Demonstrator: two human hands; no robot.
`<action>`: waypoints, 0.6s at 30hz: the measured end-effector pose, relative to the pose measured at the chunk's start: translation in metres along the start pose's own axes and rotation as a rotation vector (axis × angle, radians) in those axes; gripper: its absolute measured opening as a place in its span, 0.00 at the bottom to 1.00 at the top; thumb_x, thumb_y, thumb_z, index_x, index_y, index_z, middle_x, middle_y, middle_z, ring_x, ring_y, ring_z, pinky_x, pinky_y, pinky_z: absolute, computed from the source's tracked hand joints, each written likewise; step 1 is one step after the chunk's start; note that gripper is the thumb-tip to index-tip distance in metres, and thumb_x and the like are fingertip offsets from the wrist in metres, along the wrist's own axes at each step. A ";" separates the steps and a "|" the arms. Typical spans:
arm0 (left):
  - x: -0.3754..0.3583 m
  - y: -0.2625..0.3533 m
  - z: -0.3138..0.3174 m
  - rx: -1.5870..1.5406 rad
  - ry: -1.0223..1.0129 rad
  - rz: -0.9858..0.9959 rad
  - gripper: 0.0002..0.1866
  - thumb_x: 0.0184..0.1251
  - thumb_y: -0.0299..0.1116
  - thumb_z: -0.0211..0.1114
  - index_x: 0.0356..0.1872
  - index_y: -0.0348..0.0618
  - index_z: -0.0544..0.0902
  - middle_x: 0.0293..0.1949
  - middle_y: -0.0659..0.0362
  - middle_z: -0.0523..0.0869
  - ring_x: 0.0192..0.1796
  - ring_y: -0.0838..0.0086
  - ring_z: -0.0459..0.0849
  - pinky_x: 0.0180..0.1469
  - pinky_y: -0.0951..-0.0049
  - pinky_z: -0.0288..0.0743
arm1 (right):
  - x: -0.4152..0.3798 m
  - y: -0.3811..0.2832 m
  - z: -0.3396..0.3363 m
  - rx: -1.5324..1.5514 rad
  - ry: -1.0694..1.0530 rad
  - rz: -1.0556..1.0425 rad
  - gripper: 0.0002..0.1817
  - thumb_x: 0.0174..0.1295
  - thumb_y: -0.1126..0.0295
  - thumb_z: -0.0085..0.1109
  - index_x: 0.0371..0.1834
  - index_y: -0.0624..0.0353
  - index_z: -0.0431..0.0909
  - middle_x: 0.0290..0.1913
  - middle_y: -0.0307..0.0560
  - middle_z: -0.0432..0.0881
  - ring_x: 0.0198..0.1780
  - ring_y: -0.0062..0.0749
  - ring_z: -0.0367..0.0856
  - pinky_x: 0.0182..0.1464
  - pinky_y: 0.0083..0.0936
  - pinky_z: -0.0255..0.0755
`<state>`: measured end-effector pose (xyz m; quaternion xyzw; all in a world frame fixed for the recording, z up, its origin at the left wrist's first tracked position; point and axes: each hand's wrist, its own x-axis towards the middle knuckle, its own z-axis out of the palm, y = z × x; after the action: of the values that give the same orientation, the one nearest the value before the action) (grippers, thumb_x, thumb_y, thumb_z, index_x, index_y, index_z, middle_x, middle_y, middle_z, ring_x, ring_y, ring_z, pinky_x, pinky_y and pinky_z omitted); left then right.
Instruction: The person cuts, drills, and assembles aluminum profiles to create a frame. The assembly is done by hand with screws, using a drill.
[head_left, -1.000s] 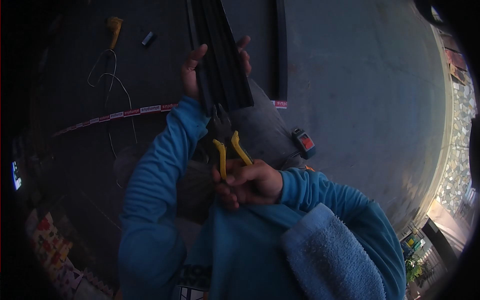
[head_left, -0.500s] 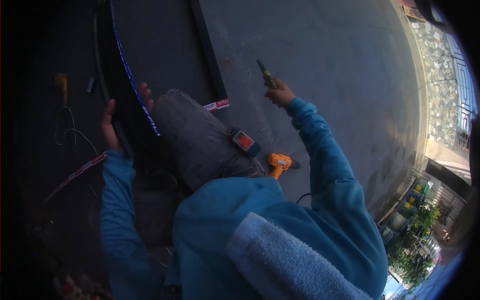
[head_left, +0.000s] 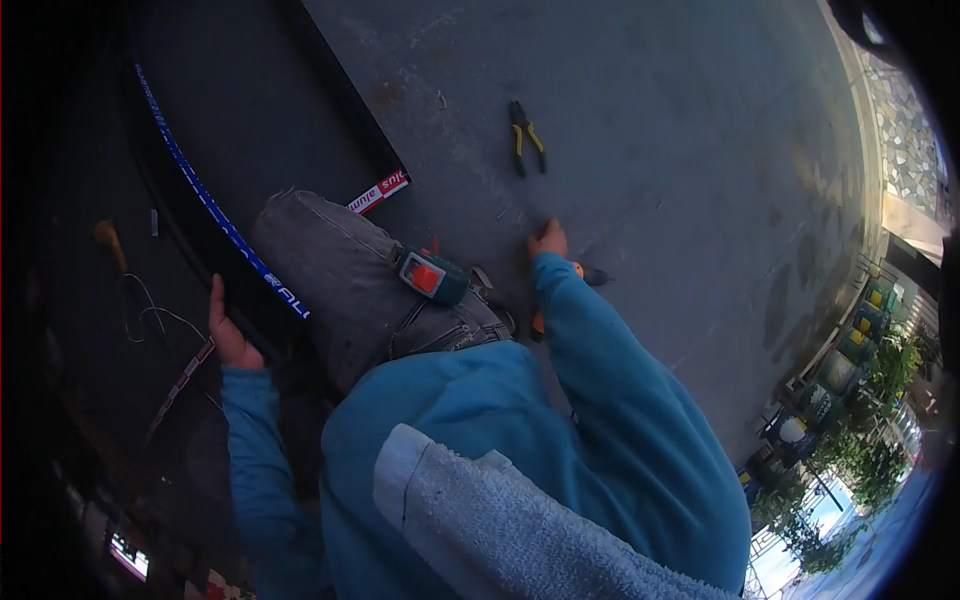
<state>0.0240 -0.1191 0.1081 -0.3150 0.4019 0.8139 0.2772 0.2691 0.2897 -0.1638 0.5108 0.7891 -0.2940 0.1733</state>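
My left hand [head_left: 236,345] grips the long dark profile [head_left: 262,318] at its near end; the thumb points up along it and the other fingers are hidden behind it. A blue strip with white lettering [head_left: 205,200] runs along this profile. My right hand [head_left: 547,239] is low over the floor, holding nothing that I can see, its fingers loosely bent and partly hidden. My right sleeve covers most of an orange drill [head_left: 538,325], whose dark chuck [head_left: 597,276] sticks out at the right. Pliers with yellow-and-black handles [head_left: 525,140] lie on the floor beyond that hand.
A dark bar [head_left: 345,85] with a red-and-white label [head_left: 378,192] lies beyond my knee. The tape measure [head_left: 430,276] sits at my hip. At far left are a yellow-handled tool [head_left: 110,245] and a pale cord [head_left: 160,312]. Potted plants [head_left: 885,370] and containers line the right side.
The pliers have left my right hand and now lie on the floor. That hand has come back towards my body, over by the drill. My left hand stays at the profile.
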 end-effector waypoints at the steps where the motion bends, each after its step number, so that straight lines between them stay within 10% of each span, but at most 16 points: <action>1: -0.001 0.001 0.000 0.004 0.009 0.004 0.18 0.71 0.44 0.60 0.51 0.41 0.82 0.46 0.56 0.87 0.45 0.65 0.87 0.51 0.65 0.81 | -0.002 0.002 0.007 -0.005 0.075 -0.021 0.19 0.53 0.67 0.63 0.47 0.59 0.73 0.45 0.56 0.81 0.47 0.53 0.80 0.52 0.40 0.74; 13: -0.006 0.004 0.009 0.042 0.031 0.013 0.20 0.72 0.46 0.58 0.53 0.41 0.81 0.48 0.55 0.87 0.46 0.64 0.87 0.52 0.63 0.81 | -0.032 -0.070 -0.035 0.562 0.000 -0.593 0.14 0.56 0.78 0.58 0.47 0.60 0.73 0.36 0.47 0.81 0.42 0.37 0.84 0.46 0.29 0.76; 18: -0.008 0.003 0.015 -0.012 -0.041 -0.020 0.20 0.72 0.46 0.57 0.54 0.41 0.80 0.48 0.54 0.86 0.48 0.63 0.86 0.53 0.62 0.81 | 0.013 -0.034 0.020 0.509 -0.014 -0.259 0.13 0.55 0.75 0.58 0.45 0.60 0.75 0.41 0.52 0.81 0.43 0.42 0.83 0.48 0.33 0.76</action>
<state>0.0233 -0.1099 0.1227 -0.3037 0.3881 0.8198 0.2917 0.2323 0.2755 -0.1772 0.4307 0.7473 -0.5060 0.0057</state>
